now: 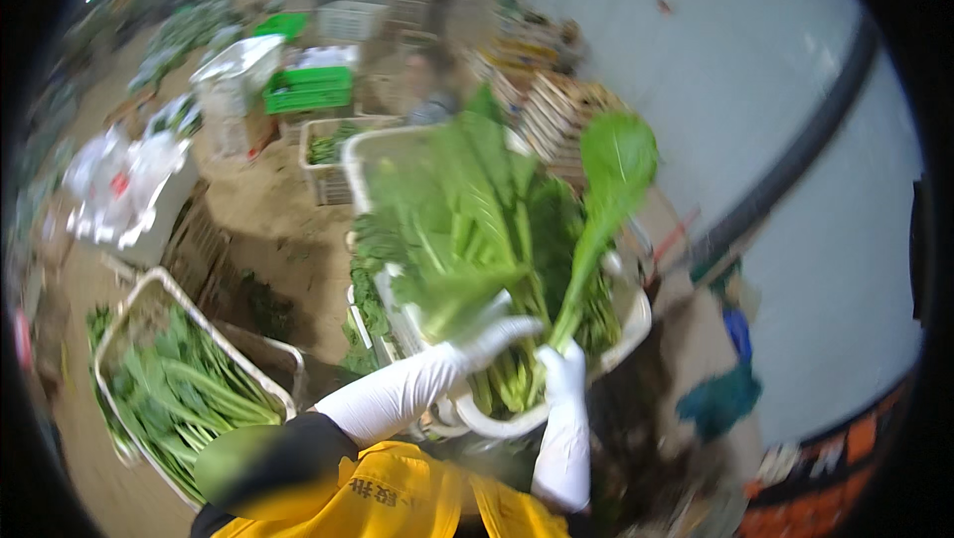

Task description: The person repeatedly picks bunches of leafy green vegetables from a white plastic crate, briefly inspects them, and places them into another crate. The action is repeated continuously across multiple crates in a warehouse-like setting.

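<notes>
A white plastic crate (477, 430) full of long-stemmed leafy greens (477, 217) stands before me. My left hand (496, 333), in a white glove with a long white sleeve, reaches over the crate's near part at a blurred bunch of greens; whether its fingers grip them cannot be told. To its right, my right hand (564, 366), gloved in white too, is closed on the stem base of one large leafy green (611, 180), which points up and away over the crate's right side.
At left stands another crate (216, 329) of leafy greens, with a plastic-covered white box (134, 195) behind it. Farther back are a green crate (308, 89), a smaller crate of greens (325, 184), stacked crates (559, 117) and a person (432, 83). A wall with a dark pipe (790, 173) rises at right.
</notes>
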Available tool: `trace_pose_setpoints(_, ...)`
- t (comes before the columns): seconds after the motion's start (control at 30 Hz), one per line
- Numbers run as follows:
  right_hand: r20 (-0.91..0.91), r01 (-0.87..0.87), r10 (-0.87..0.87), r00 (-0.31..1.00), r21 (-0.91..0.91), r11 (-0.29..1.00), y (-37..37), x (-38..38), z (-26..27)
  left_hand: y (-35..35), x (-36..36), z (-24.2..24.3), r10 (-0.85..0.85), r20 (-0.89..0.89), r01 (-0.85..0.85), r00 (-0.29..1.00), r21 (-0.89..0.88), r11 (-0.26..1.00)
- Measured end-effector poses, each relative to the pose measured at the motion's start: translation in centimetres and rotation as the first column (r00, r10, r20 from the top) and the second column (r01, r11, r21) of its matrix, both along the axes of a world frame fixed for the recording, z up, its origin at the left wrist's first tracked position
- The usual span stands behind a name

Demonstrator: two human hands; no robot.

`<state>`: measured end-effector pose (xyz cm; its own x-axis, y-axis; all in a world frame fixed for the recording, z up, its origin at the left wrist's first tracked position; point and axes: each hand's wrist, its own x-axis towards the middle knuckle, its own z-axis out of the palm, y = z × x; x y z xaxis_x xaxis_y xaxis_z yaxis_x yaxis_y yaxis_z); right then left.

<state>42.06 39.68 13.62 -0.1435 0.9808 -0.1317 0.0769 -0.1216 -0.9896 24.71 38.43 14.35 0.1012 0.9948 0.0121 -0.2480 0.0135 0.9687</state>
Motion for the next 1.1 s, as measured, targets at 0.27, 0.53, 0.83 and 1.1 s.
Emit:
trace_pose_setpoints(0.27, -0.588, 0.336, -0.322, 0.742, -0.089, 0.938, 1.4, -0.4, -0.9, -0.4, 0.4, 0.7, -0.060, 0.328, 0.098, 0.943, -0.101, 0.990)
trace_pose_setpoints(0.53, -0.999, 0.172, 0.009, 0.049, 0.018, 0.985, 0.7, 7.6, 2.5, 0.0, -0.7, 1.3, 0.209, 0.664, -0.183, 0.717, -0.111, 0.977)
trace_pose_setpoints(0.83, -0.609, -0.029, -0.020, 0.793, -0.070, 0.997, -5.6, 3.1, 2.8, 0.5, -0.2, 0.6, -0.078, 0.627, 0.124, 0.775, -0.030, 0.992)
trace_pose_setpoints(1.1, -0.689, -0.158, 0.042, 0.724, -0.106, 0.982, -7.4, 6.7, 3.1, 0.0, -0.6, 1.2, -0.024, 0.586, 0.117, 0.810, -0.121, 0.986)
